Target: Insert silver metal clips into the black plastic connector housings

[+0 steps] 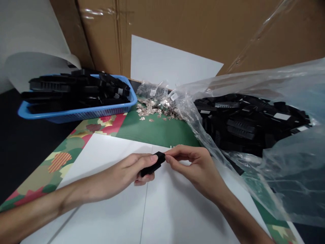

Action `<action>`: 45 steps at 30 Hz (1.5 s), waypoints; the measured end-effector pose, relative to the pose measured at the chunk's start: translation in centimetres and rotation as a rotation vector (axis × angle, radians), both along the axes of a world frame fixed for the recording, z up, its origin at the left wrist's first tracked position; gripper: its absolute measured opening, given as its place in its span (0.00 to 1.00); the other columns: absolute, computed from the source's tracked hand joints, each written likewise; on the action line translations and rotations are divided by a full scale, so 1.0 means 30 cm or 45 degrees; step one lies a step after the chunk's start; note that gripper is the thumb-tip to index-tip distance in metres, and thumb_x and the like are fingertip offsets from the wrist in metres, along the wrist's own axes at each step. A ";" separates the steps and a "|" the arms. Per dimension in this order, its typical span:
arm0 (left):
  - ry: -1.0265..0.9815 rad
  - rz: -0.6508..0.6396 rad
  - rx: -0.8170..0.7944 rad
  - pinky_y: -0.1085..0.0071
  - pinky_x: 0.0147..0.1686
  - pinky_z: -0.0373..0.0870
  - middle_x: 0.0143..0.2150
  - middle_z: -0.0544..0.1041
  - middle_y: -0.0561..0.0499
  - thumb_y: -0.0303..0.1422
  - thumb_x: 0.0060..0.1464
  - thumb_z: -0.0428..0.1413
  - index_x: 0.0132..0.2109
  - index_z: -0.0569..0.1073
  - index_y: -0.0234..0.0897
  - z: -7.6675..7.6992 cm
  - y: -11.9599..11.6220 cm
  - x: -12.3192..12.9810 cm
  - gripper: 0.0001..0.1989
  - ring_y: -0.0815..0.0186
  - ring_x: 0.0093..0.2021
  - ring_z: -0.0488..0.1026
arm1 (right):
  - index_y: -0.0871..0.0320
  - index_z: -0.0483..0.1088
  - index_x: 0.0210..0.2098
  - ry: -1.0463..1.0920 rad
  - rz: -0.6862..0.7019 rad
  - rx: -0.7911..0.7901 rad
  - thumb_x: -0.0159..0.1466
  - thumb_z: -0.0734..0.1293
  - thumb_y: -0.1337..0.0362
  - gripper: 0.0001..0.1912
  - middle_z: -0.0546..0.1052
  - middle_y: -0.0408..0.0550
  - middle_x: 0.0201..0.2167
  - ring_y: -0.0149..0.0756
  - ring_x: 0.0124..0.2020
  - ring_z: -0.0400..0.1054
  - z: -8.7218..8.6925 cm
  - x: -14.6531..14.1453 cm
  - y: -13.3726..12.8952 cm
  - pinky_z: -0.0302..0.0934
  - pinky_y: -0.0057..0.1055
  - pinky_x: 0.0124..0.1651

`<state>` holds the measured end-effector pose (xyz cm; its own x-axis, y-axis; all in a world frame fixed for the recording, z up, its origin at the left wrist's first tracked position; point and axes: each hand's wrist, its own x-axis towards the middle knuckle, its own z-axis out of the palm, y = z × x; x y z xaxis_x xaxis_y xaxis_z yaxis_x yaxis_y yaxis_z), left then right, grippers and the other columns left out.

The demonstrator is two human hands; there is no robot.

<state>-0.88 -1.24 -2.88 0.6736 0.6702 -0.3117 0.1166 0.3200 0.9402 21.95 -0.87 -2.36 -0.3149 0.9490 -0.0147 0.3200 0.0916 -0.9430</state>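
My left hand point(138, 166) is wrapped round a black plastic part point(153, 165), thumb on top and fingers beneath, above the white paper. The part is a short, blocky piece, tilted up toward the right. At its right end my right hand point(193, 162) pinches with thumb and forefinger. Whatever sits between those fingertips is too small to make out. Beyond the hands lies a pile of small shiny metal pieces point(152, 110) on the green surface, partly beside crumpled clear plastic.
A blue basket point(101, 111) heaped with black plastic parts point(83, 88) stands at back left. To the right, a clear plastic bag point(286, 169) holds many similar black parts point(243, 125). Large white paper sheets point(106, 213) cover the front. A cardboard wall point(177, 23) rises behind.
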 end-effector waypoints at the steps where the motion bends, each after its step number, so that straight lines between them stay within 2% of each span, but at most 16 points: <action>1: -0.012 0.001 0.003 0.66 0.32 0.53 0.28 0.57 0.56 0.47 0.73 0.41 0.31 0.60 0.40 -0.001 0.001 0.002 0.23 0.67 0.29 0.54 | 0.53 0.85 0.39 -0.002 -0.006 0.009 0.65 0.73 0.62 0.07 0.84 0.45 0.34 0.37 0.36 0.78 -0.001 -0.002 -0.001 0.70 0.27 0.36; 5: -0.037 0.031 -0.050 0.66 0.30 0.51 0.28 0.59 0.57 0.47 0.72 0.43 0.32 0.61 0.39 -0.011 0.001 0.008 0.22 0.68 0.28 0.53 | 0.54 0.84 0.35 -0.025 -0.042 0.052 0.64 0.72 0.65 0.05 0.83 0.43 0.31 0.34 0.32 0.76 -0.010 -0.017 -0.003 0.67 0.26 0.33; 9: -0.090 0.056 -0.108 0.66 0.29 0.49 0.27 0.58 0.57 0.47 0.72 0.44 0.33 0.62 0.38 -0.019 0.005 0.009 0.21 0.69 0.27 0.52 | 0.56 0.82 0.32 -0.037 -0.098 0.106 0.64 0.72 0.66 0.05 0.82 0.42 0.28 0.33 0.30 0.75 -0.017 -0.028 -0.004 0.67 0.26 0.34; 15: -0.157 0.105 -0.208 0.67 0.27 0.47 0.27 0.58 0.58 0.45 0.72 0.45 0.36 0.65 0.37 -0.032 0.009 0.015 0.19 0.70 0.27 0.50 | 0.54 0.84 0.42 -0.026 0.027 -0.034 0.68 0.71 0.63 0.08 0.85 0.44 0.36 0.35 0.37 0.79 -0.002 -0.006 0.006 0.70 0.26 0.39; 21: -0.130 0.123 -0.163 0.67 0.27 0.48 0.27 0.59 0.57 0.46 0.71 0.46 0.33 0.63 0.37 -0.031 0.002 0.021 0.21 0.70 0.26 0.51 | 0.53 0.85 0.42 -0.030 -0.026 -0.033 0.66 0.73 0.65 0.07 0.84 0.42 0.32 0.33 0.34 0.78 -0.001 -0.002 0.000 0.68 0.23 0.36; 26: -0.084 0.113 -0.124 0.68 0.27 0.48 0.27 0.58 0.58 0.45 0.72 0.45 0.34 0.64 0.37 -0.022 0.000 0.020 0.21 0.70 0.27 0.51 | 0.53 0.85 0.42 -0.022 -0.008 -0.066 0.67 0.73 0.63 0.07 0.85 0.42 0.34 0.32 0.35 0.78 0.000 -0.006 0.001 0.68 0.23 0.37; 32: -0.067 0.116 -0.108 0.67 0.27 0.49 0.26 0.59 0.57 0.45 0.72 0.45 0.32 0.62 0.38 -0.024 -0.002 0.020 0.21 0.70 0.26 0.51 | 0.55 0.84 0.38 -0.052 -0.055 -0.004 0.65 0.73 0.66 0.05 0.84 0.42 0.31 0.31 0.33 0.77 0.003 -0.014 -0.006 0.68 0.22 0.36; 37: -0.058 0.119 -0.110 0.68 0.27 0.49 0.26 0.59 0.57 0.45 0.72 0.45 0.32 0.62 0.38 -0.022 -0.004 0.019 0.21 0.70 0.26 0.51 | 0.54 0.84 0.40 -0.023 -0.035 -0.058 0.66 0.73 0.64 0.06 0.85 0.42 0.34 0.31 0.35 0.78 0.012 -0.013 -0.003 0.70 0.21 0.38; 45: -0.071 0.129 -0.116 0.68 0.28 0.50 0.27 0.58 0.58 0.46 0.72 0.46 0.32 0.62 0.39 -0.026 -0.004 0.021 0.21 0.70 0.27 0.51 | 0.57 0.80 0.32 -0.107 -0.105 0.036 0.64 0.72 0.65 0.05 0.83 0.43 0.30 0.32 0.32 0.77 0.012 -0.034 -0.016 0.68 0.24 0.37</action>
